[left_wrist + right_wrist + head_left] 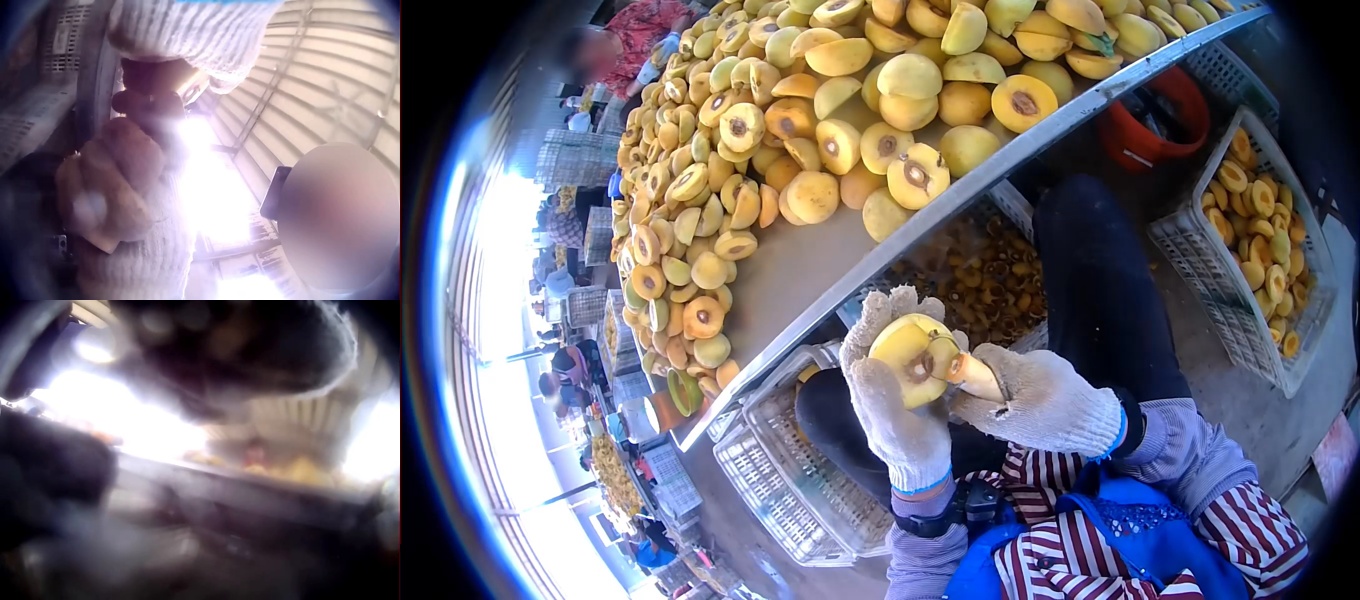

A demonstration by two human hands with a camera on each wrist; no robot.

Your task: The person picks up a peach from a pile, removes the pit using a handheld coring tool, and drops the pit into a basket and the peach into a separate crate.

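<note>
In the head view, my gloved left hand (890, 400) cradles a yellow peach half (905, 358), its cut face and brown pit hollow showing. My gloved right hand (1045, 400) is at the fruit's right side, gripping a small pitting tool (975, 378) with a pale handle; its thin curved end lies against the cut face. The fingers partly hide the tool. Both hands are above my lap, just off the metal table edge (960, 205). Gloved fingers fill much of the left wrist view, while the right wrist view is dark and blurred.
Many peach halves (810, 195) are heaped on the table. Below its edge stands a crate of dark pits and scraps (990, 280). A crate of peach halves (1265, 240) and a red bucket (1160, 125) are at right, stacked crates (785, 470) at lower left. Other people work beyond.
</note>
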